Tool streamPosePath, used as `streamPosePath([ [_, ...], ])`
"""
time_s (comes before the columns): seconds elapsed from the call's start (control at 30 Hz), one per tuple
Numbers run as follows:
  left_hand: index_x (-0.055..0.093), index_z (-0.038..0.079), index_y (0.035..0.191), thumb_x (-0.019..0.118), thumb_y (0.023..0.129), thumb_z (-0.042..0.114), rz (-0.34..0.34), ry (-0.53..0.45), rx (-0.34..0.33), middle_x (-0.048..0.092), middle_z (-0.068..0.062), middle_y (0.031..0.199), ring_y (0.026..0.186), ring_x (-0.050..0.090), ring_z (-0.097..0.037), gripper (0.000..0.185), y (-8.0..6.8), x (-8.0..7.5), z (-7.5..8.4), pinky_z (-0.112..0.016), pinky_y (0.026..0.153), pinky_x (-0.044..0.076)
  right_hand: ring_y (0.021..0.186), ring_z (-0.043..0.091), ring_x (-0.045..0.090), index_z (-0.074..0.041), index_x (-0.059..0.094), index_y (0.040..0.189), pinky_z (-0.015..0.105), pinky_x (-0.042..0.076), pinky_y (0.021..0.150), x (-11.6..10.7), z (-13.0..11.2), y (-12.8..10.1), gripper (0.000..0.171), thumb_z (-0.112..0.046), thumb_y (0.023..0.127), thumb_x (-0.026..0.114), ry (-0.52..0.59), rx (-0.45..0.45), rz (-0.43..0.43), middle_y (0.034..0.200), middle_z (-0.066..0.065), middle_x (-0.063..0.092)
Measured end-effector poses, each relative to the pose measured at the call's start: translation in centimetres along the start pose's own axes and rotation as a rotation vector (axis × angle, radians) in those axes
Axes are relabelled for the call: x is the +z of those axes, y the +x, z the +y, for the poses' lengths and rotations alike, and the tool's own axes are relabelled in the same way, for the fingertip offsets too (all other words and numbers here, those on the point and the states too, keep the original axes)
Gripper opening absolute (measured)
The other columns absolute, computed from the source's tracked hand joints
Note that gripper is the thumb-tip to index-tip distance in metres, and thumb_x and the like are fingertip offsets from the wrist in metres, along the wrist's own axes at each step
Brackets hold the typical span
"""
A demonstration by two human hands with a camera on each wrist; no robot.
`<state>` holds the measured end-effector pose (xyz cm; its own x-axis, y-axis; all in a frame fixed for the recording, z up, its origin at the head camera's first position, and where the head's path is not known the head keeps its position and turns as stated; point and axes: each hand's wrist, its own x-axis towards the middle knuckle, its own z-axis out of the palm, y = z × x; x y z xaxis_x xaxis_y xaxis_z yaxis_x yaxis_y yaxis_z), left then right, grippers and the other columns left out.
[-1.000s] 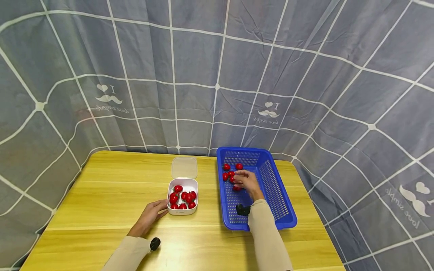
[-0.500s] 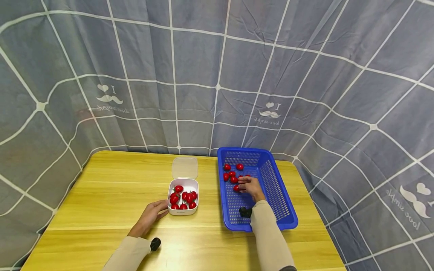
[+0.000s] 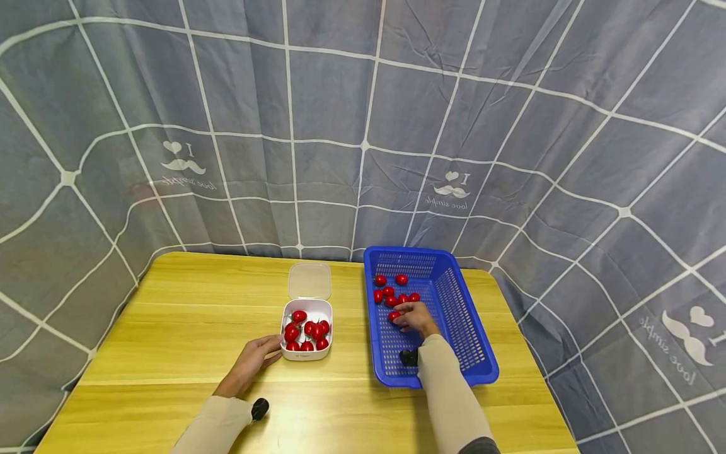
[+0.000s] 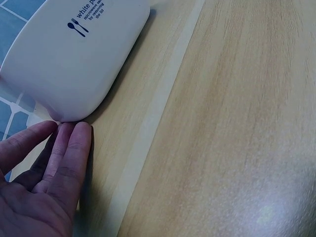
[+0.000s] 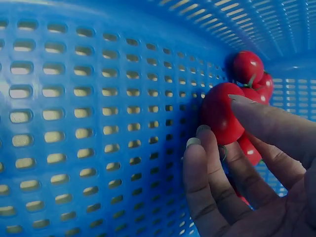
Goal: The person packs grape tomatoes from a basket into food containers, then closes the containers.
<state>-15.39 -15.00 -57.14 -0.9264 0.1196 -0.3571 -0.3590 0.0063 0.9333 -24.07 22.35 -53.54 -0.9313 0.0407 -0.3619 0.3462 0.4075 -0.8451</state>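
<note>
In the head view my left hand [image 3: 251, 364] rests beside a small white lunch box [image 3: 304, 356], its fingers nearly straight. The left wrist view shows those fingertips right at the lower corner of the box [image 4: 94, 54]. Several red cherry tomatoes [image 3: 316, 330] lie inside, some with green stems. My right hand [image 3: 418, 319] reaches into a blue plastic basket [image 3: 466, 321]. Its thumb and fingers close round a cherry tomato [image 5: 219, 116] near the basket floor. More cherry tomatoes [image 3: 391, 301] lie beyond that hand, toward the back left of the basket.
The box's translucent lid [image 3: 309, 281] is flipped back behind it. Both containers stand on a yellow wood-grain table [image 3: 210, 302]. A grey curtain [image 3: 329, 164] with white lines hangs behind the table and along its sides.
My right hand has drawn back from over the tomato cluster toward the nearest tomato and now grips it. More tomatoes behind it have come into sight. The left hand and box stay put.
</note>
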Motion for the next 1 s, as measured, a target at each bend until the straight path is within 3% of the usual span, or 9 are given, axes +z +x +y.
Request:
streamPosePath([
  [0.2, 0.041, -0.017, 0.134, 0.051, 0.101, 0.031, -0.002, -0.003, -0.001, 0.041, -0.033, 0.140, 0.127, 0.046, -0.039, 0.060, 0.1, 0.0, -0.1, -0.036, 0.101, 0.048, 0.061, 0.015, 0.058, 0.014, 0.062, 0.108, 0.032, 0.060, 0.054, 0.3, 0.2, 0.2, 0.035, 0.015, 0.073, 0.070, -0.045, 0.003, -0.026, 0.082, 0.009, 0.063],
  [0.53, 0.041, -0.018, 0.134, 0.049, 0.102, 0.029, 0.002, -0.001, 0.006, 0.043, -0.033, 0.139, 0.126, 0.047, -0.039, 0.057, 0.0, 0.0, -0.2, -0.036, 0.101, 0.049, 0.057, 0.015, 0.054, 0.009, 0.065, 0.098, 0.029, 0.057, 0.051, 0.6, 0.2, 0.4, 0.024, 0.006, 0.076, 0.075, -0.095, 0.038, -0.026, 0.072, 0.003, 0.061],
  [0.8, 0.041, -0.017, 0.135, 0.048, 0.102, 0.029, -0.009, -0.001, 0.001, 0.041, -0.033, 0.140, 0.128, 0.045, -0.040, 0.057, 0.0, 0.0, -0.2, -0.036, 0.102, 0.048, 0.064, 0.016, 0.057, 0.006, 0.065, 0.096, 0.031, 0.059, 0.058, 0.7, -1.0, 0.0, 0.024, -0.006, 0.079, 0.077, -0.074, 0.028, 0.012, 0.080, 0.005, 0.061],
  [1.0, 0.040, -0.017, 0.135, 0.048, 0.102, 0.029, -0.009, 0.009, 0.000, 0.041, -0.032, 0.140, 0.127, 0.046, -0.039, 0.057, 0.0, 0.0, -0.1, -0.036, 0.102, 0.048, 0.068, 0.017, 0.060, 0.008, 0.064, 0.097, 0.041, 0.062, 0.069, 0.6, -2.4, -0.2, 0.024, -0.003, 0.080, 0.076, 0.002, -0.026, 0.019, 0.079, 0.006, 0.063],
])
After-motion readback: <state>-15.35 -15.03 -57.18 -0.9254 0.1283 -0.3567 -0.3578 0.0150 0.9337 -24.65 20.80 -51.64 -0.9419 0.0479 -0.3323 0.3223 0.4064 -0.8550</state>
